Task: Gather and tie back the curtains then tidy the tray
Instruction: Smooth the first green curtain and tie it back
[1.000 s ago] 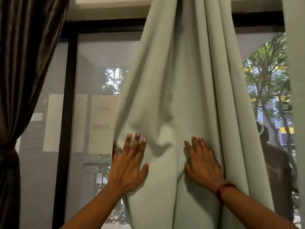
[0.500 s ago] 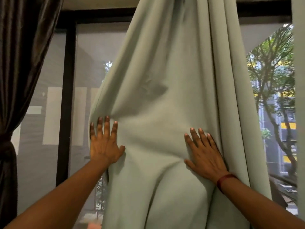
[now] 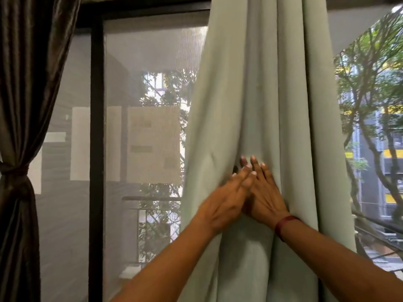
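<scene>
A pale green curtain (image 3: 257,101) hangs in front of the window, bunched into narrow vertical folds. My right hand (image 3: 265,192) lies flat on the gathered cloth with straight fingers, a red band on its wrist. My left hand (image 3: 224,199) presses the curtain's left side against it, its straight fingers overlapping the right hand's fingers. A dark brown curtain (image 3: 26,83) at the far left is tied back with a band (image 3: 15,168). No tray is in view.
A black window frame post (image 3: 97,149) stands between the two curtains, with mesh screen over the glass. A balcony railing (image 3: 152,214) and trees show outside. Another strip of pale curtain fills the lower right area beside my right forearm.
My left hand swept right across the green curtain, pushing its left edge in until it met my right hand. The curtain is now much narrower. My right hand stayed in place.
</scene>
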